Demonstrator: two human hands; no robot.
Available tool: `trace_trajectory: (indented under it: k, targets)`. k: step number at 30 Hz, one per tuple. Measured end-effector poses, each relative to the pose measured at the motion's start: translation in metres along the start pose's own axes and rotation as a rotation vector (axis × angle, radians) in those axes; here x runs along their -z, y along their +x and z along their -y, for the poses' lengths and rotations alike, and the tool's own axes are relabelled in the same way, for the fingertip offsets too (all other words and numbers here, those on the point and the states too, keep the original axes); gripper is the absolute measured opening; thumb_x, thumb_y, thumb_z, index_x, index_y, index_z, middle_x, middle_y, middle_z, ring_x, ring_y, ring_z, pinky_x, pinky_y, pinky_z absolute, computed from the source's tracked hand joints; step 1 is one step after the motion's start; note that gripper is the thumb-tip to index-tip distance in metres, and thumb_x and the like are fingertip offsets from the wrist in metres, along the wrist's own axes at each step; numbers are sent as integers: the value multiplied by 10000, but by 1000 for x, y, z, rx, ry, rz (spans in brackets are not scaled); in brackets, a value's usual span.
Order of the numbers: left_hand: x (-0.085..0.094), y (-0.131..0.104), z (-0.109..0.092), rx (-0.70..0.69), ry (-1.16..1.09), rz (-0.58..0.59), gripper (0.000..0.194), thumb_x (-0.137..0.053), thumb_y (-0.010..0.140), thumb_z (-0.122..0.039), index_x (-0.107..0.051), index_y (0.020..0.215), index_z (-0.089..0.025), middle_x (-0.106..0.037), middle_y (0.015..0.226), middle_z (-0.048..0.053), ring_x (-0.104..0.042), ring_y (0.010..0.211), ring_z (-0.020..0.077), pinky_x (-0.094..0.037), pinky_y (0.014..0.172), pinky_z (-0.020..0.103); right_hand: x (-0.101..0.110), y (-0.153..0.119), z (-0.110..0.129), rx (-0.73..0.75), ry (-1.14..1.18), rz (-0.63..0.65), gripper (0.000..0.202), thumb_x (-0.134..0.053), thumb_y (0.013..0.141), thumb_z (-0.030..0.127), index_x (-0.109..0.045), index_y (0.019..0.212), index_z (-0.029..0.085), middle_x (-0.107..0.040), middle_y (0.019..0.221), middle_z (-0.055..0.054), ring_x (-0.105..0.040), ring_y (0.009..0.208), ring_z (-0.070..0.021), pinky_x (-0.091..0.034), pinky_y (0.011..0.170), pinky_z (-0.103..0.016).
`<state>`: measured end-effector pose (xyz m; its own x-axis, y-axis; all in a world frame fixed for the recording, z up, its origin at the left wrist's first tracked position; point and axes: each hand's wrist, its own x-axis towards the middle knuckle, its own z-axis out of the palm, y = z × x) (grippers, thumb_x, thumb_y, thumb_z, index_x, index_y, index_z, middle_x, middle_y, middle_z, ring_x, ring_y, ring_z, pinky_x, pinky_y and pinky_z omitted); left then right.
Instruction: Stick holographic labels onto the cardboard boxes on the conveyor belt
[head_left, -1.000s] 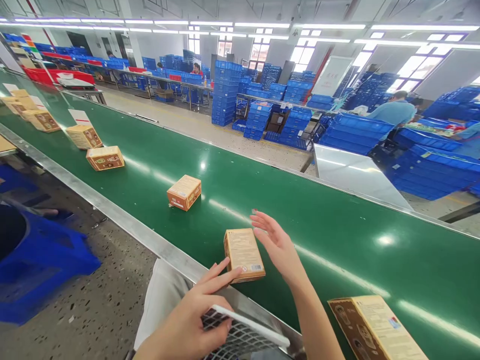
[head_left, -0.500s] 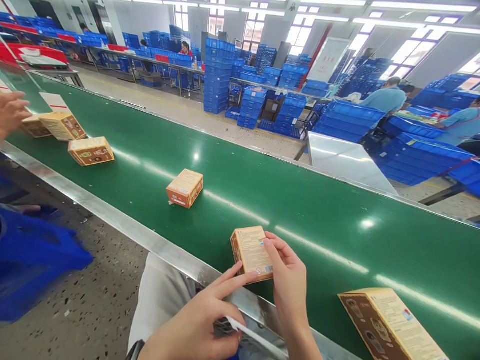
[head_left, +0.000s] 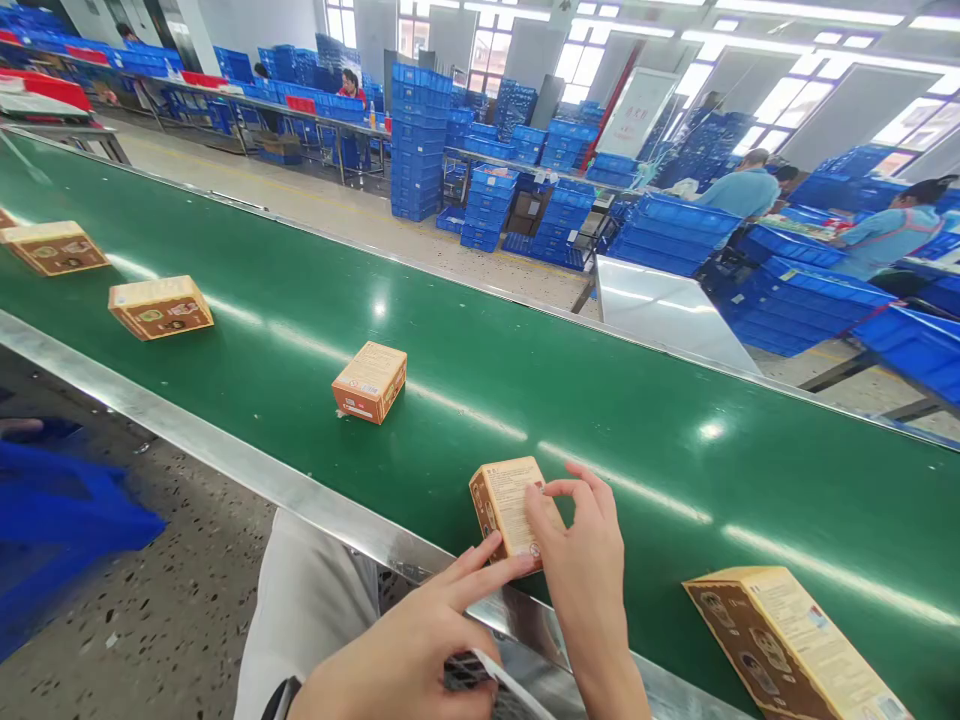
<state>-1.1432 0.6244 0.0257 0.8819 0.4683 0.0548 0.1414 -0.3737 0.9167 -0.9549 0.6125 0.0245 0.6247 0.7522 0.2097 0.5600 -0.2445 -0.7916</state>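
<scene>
A small cardboard box [head_left: 517, 505], cream on its printed top and brown on its side, sits tilted at the near edge of the green conveyor belt. My left hand [head_left: 442, 625] rests its outstretched index and middle fingertips against the box's near side. Its other fingers are curled around a white-edged sheet [head_left: 514, 690] with a grey pattern, mostly hidden by the hand. Over the box top, my right hand [head_left: 581, 530] brings thumb and index tip together at a small reddish patch. Whatever lies between those fingertips is too small to make out.
Along the green belt [head_left: 465, 400] stand a similar box [head_left: 371, 382], two more boxes [head_left: 161, 307] to the left, and a larger-looking box [head_left: 787, 640] at lower right. A metal rail [head_left: 315, 495] edges the belt. Stacked blue crates [head_left: 418, 140] and several people are beyond.
My right thumb and index finger have closed into a pinch at the box top, and its other fingers have lifted off the box. A co-worker's hand at far left has left view. The camera has shifted slightly.
</scene>
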Motion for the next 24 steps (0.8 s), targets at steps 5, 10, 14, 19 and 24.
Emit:
trace_trajectory:
  k: [5,10,14,19,24]
  targets:
    - [-1,7,-4,-31,2,32,321,-582,655,75,-757,664,-194,-318,1636,-49,-217,1544,334,-276,1256,465,2,3,-4,-203,132,-10,374,-680,758,572,-557,896,247,-676,989,-101,-643,838,-284,-479,663,-377]
    - [-1,14,-10,-1,-36,76,312,-600,672,75,-767,702,-186,-337,1635,-19,-265,1532,332,-249,1265,462,0,9,-17,-254,264,5,391,-616,794,570,-541,987,239,-673,822,-34,-649,723,-244,-495,623,-348]
    - [-5,8,-8,24,-111,44,244,-616,746,-5,-769,803,-186,-517,1546,53,-440,1457,308,-292,1236,436,15,15,-23,-249,273,-9,444,-558,804,568,-550,1069,212,-720,900,-78,-686,781,-260,-523,673,-369]
    - [-3,-8,-9,326,-142,-214,271,-529,903,-283,-585,657,-186,-583,593,-25,-520,600,143,-426,585,215,51,-2,-7,21,-3,-12,340,-535,896,516,-681,996,225,-753,989,-102,-709,862,-276,-495,516,-309]
    - [-2,-6,-14,330,-286,-245,339,-480,917,-329,-342,631,-210,-320,620,-61,-270,605,118,-263,550,237,45,-33,17,776,-60,237,148,-581,973,215,-680,1078,250,-760,1088,-70,-724,979,-246,-589,834,-365]
